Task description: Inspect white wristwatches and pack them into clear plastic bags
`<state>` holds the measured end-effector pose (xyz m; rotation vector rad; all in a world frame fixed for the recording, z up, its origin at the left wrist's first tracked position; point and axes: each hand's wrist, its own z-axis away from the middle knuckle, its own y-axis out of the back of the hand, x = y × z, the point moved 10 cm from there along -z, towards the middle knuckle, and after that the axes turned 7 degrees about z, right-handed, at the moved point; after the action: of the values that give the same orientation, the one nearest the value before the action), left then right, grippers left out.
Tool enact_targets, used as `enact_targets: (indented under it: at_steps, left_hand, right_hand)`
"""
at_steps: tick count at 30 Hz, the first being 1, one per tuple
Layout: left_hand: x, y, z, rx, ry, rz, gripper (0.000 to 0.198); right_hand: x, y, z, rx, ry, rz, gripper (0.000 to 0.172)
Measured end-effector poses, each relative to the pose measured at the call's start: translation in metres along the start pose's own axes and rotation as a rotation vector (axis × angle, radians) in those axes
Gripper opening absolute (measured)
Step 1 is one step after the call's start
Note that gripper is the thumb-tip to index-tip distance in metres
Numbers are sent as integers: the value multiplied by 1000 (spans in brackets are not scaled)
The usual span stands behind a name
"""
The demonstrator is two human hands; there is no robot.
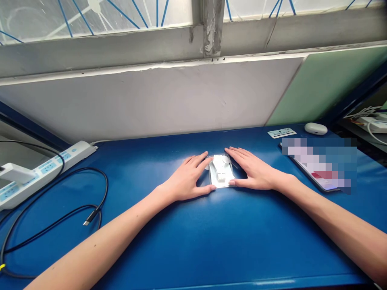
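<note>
A small clear plastic packet lies flat on the blue table, with a white item in it or on it; its kind is hard to make out. On the packet's left side rests my left hand, fingers stretched and thumb at the near left corner. My right hand lies along the opposite side, fingers extended, thumb tip at the near right corner. Both hands touch or nearly touch the packet's edges, and neither wraps round it.
On the left are a white power strip with a plugged-in adapter and a looped black cable. To the right lie a phone-like device, partly blurred out, a printed card and a white earbud case. A wall panel stands behind.
</note>
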<state>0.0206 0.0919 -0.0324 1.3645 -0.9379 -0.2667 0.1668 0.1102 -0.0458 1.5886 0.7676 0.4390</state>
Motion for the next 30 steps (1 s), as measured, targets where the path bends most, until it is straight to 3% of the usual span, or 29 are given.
enact_targets:
  at_steps: [30]
  left_hand:
    - [-4,1,2,29,30,-16,82]
  right_hand:
    - [-3,2,-2,-9,0,40,98]
